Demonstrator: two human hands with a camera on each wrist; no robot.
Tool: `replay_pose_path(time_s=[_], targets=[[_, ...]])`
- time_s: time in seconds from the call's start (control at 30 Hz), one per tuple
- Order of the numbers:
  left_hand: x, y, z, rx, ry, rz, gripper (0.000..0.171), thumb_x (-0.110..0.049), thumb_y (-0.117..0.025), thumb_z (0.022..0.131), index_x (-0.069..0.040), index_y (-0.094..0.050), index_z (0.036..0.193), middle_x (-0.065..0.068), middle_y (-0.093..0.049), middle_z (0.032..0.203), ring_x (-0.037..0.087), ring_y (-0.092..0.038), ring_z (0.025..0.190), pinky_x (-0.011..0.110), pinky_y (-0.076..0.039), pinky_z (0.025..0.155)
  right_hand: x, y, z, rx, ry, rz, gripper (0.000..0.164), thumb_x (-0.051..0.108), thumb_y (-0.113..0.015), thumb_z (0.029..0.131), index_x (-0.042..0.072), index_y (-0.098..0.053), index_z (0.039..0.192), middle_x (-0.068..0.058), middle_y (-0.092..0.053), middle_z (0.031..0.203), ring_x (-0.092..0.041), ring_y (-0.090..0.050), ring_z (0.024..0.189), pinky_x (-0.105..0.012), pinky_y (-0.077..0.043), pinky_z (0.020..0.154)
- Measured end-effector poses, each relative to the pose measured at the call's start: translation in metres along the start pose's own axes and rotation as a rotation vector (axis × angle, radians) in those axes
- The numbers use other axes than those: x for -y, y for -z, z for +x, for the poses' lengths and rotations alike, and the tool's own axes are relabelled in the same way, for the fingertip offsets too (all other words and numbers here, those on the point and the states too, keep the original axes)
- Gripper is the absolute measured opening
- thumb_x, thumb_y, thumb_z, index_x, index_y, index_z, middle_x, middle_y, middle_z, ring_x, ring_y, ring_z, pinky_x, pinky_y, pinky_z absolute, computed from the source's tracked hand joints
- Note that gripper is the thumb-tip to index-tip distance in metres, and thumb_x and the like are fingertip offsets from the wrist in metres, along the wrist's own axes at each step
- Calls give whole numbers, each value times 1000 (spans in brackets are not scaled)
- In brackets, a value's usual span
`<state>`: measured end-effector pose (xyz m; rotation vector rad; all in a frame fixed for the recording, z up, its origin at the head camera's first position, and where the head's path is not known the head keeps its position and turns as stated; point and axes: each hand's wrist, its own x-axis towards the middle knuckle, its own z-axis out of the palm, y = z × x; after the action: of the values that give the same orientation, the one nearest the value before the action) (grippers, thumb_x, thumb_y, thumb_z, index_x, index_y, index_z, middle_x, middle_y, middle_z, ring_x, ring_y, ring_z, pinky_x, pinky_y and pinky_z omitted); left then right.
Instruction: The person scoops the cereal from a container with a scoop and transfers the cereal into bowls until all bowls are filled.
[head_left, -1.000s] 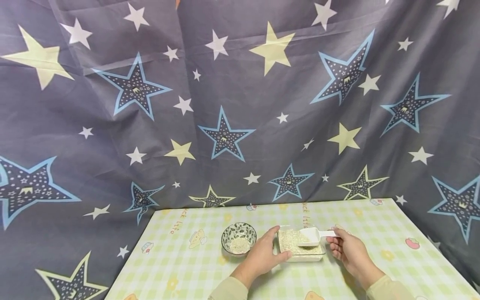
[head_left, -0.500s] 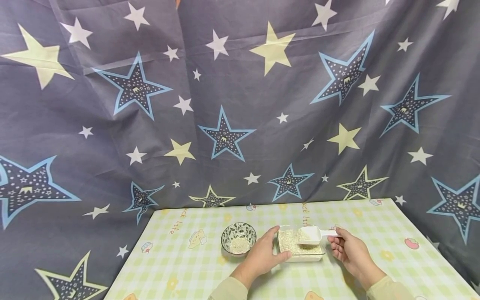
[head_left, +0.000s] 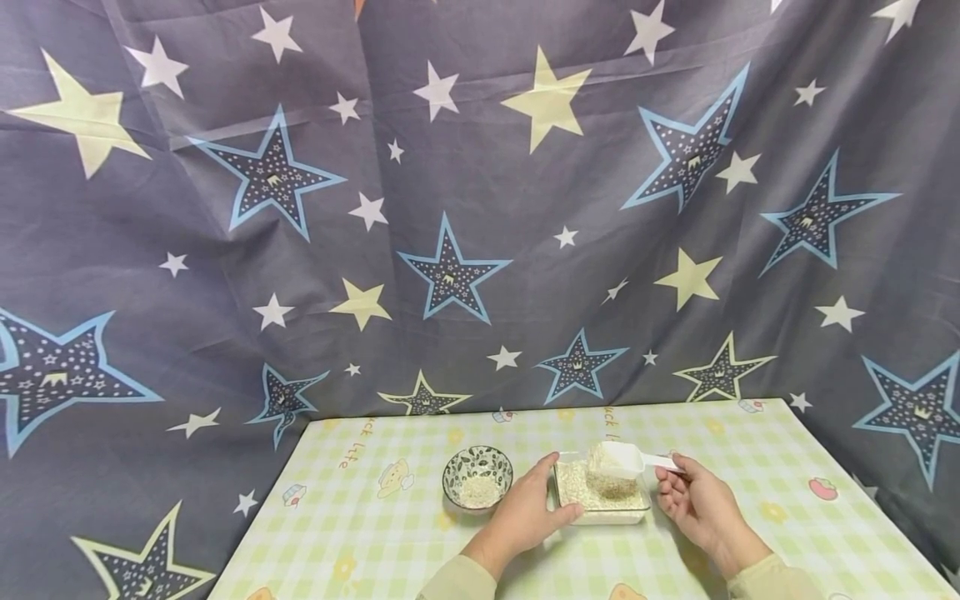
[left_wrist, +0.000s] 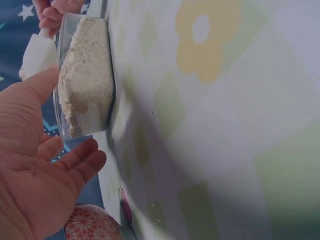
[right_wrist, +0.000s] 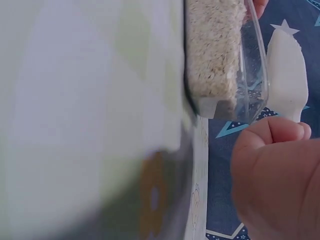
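Note:
My right hand (head_left: 703,510) pinches the handle of a white plastic scoop (head_left: 619,460), which is heaped with pale oat flakes. The scoop hangs just above a clear rectangular container (head_left: 611,510) nearly filled with the same flakes (head_left: 576,483). My left hand (head_left: 525,507) grips that container's left end, thumb at the near rim and fingers towards the far side. In the left wrist view, the left hand (left_wrist: 40,155) has its thumb on the rim of the container (left_wrist: 62,60). In the right wrist view, the right hand (right_wrist: 275,170) holds the scoop (right_wrist: 287,72) beyond the container.
A patterned bowl (head_left: 477,477) with some flakes in its bottom stands left of the container, beside the left hand. A green-and-white checked cloth (head_left: 360,533) covers the table. Behind it hangs a dark curtain (head_left: 480,183) printed with stars.
The scoop has risen out of the flakes, tilted up a little and now carries a heap. My right hand has shifted slightly. The left hand and container have stayed in place.

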<state>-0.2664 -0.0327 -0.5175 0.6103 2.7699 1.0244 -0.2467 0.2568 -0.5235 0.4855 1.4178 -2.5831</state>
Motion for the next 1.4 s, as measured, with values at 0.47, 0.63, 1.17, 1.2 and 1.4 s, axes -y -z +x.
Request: replay_pose_path(time_s=[0.47,0.63,1.17,1.2,1.4], targets=[[-2,27,-21,-107,-129,19,83,-48,-79,95,-18,-42,164,11,-57,160,30,-69,128,51,-60,105,2,-10,-3,23,-23,116,22,29,-33,117,11,-45,110,4,-64,84,-4,-56,71,-14,-45,63],[15,50,-27,-173,-123,69,82,-48,-79,95,-16,-45,162,14,-57,158,34,-65,132,57,-55,113,6,-11,-4,33,-21,101,23,29,-32,118,11,-44,112,4,-65,84,-3,-56,71,-15,-46,64],[69,93,-44,-261,-45,164,94,-50,-87,87,-12,-45,162,18,-55,159,39,-52,146,62,-46,121,14,-15,-6,41,-9,82,21,29,-33,118,12,-43,115,4,-66,83,-4,-56,71,-16,-46,63],[71,93,-44,-263,-42,167,95,-50,-87,86,-11,-45,162,18,-55,158,39,-52,146,63,-46,120,15,-16,-6,42,-8,82,20,30,-33,118,12,-43,115,4,-66,83,-4,-56,71,-16,-46,63],[83,94,-47,-267,-28,157,99,-51,-89,84,-8,-44,162,20,-54,159,41,-50,147,65,-43,122,16,-20,-5,53,-3,82,20,30,-32,118,12,-42,117,4,-65,84,-4,-55,72,-15,-45,63]])
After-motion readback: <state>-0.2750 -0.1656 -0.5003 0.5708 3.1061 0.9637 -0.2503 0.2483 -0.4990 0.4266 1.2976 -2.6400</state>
